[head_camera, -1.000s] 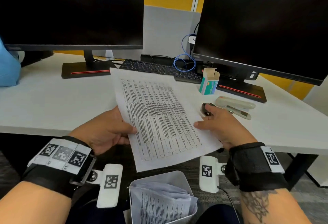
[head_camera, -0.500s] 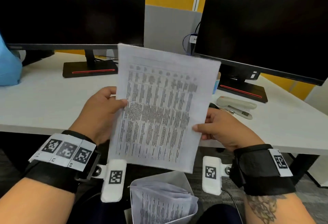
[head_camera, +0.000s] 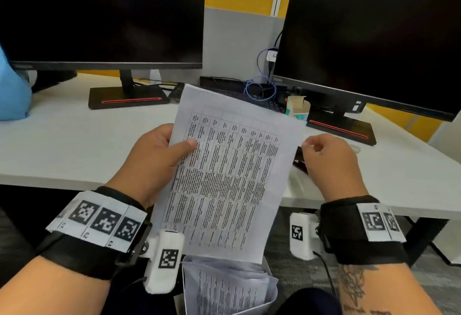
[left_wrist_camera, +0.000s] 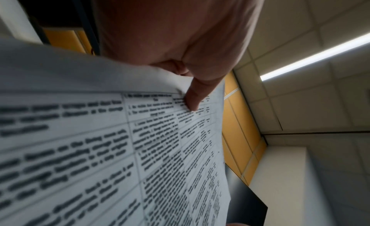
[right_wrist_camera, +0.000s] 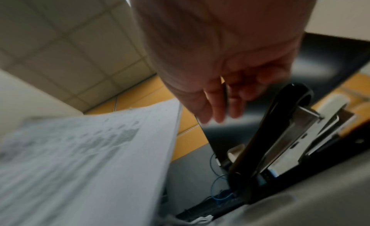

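A printed sheet with a table of text (head_camera: 229, 172) is held up off the white desk (head_camera: 74, 145), tilted to the right. My left hand (head_camera: 159, 155) grips its left edge, thumb (left_wrist_camera: 194, 99) pressed on the printed face (left_wrist_camera: 100, 150). My right hand (head_camera: 329, 157) hovers just right of the sheet (right_wrist_camera: 90, 150), apart from it, holding nothing. In the right wrist view its fingers (right_wrist_camera: 230, 103) hang relaxed above a black stapler (right_wrist_camera: 280, 126) that stands hinged open with its metal magazine showing. That stapler (head_camera: 298, 162) is mostly hidden in the head view.
Two dark monitors (head_camera: 99, 15) (head_camera: 374, 40) stand at the back, with a keyboard (head_camera: 262, 101) and blue cable between them. A small staple box (head_camera: 298, 110) sits by the right monitor's base. A white bin of printed sheets (head_camera: 229, 287) rests near my lap.
The sheet was lifted from the desk and stood up. My right hand has let go of its right edge and moved right, over the black stapler; my left hand keeps its hold.
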A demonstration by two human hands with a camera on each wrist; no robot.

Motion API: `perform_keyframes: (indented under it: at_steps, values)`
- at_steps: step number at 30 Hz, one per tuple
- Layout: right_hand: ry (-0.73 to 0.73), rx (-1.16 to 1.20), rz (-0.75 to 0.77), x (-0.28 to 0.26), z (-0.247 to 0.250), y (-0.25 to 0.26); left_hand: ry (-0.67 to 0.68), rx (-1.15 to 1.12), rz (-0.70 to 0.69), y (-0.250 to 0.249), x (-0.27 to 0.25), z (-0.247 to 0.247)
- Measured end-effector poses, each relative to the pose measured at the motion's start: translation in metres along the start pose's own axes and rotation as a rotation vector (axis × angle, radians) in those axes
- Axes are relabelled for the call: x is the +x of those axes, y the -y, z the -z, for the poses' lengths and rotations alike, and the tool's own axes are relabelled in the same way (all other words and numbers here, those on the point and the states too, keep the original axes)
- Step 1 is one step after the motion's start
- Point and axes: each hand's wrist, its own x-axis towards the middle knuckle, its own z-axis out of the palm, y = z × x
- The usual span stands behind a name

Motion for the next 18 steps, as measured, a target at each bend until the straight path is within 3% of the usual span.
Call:
perform_keyframes:
  at_steps: [5,9,14,18]
  values:
    - [0.150,-0.570,-0.052,0.013,-0.013,0.000,0.008,0.072,-0.020,0.003,-0.004,-0.007]
    - [0.218,-0.706,-0.188,0.023,-0.018,0.003,-0.009,0.134,-0.031,0.003,-0.005,-0.010]
    - [0.270,-0.419,-0.240,0.026,-0.012,-0.001,-0.040,0.199,-0.040,-0.001,-0.006,-0.008]
    - [0.039,0.281,-0.223,0.014,0.023,0.016,-0.048,0.234,-0.053,-0.005,-0.005,-0.007]
